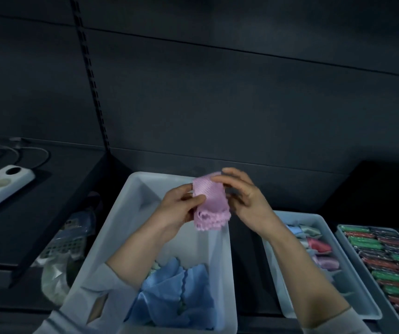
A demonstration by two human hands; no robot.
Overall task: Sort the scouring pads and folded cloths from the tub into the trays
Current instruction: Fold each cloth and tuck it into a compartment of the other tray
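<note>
Left hand (181,206) and right hand (246,201) pinch pink cloth (209,201) mid-frame above tub (133,189); right fingertips blurred.

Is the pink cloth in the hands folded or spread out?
Folded. The pink cloth forms a compact bundle, scalloped edges stacked at its bottom, pinched between left hand and right hand.

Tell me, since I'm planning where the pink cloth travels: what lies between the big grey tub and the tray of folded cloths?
In the head view, only a bare strip of dark shelf separates the grey plastic tub from the cloth tray.
</note>
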